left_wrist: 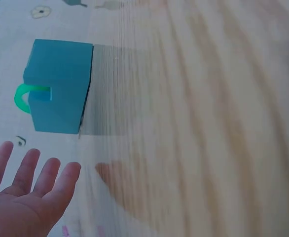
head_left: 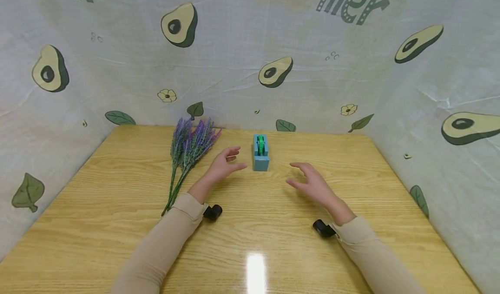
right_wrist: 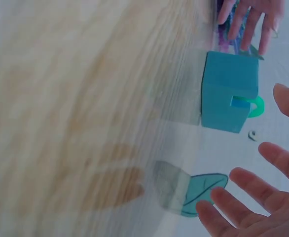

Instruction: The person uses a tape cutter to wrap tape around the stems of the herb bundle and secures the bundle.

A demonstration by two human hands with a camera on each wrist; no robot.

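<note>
A blue tape dispenser (head_left: 261,163) with a green tape roll or wheel (head_left: 260,144) in its top stands upright on the wooden table. My left hand (head_left: 225,164) hovers just to its left, thumb apart from the loosely bent fingers, touching nothing. On the other side, farther off, my right hand (head_left: 311,184) is held in the air with its thumb and fingers spread. Both wrist views show the dispenser (left_wrist: 60,81) apart from the hands, and the right wrist view also catches the left hand (right_wrist: 255,17) beyond the dispenser (right_wrist: 228,89).
A bunch of artificial lavender (head_left: 191,148) lies at the table's back left, its stems reaching toward my left forearm. Behind and beside the wooden table (head_left: 273,229) hangs a pale cloth (head_left: 226,59) printed with avocados and leaves. Black wrist cameras (head_left: 323,229) stick out under both wrists.
</note>
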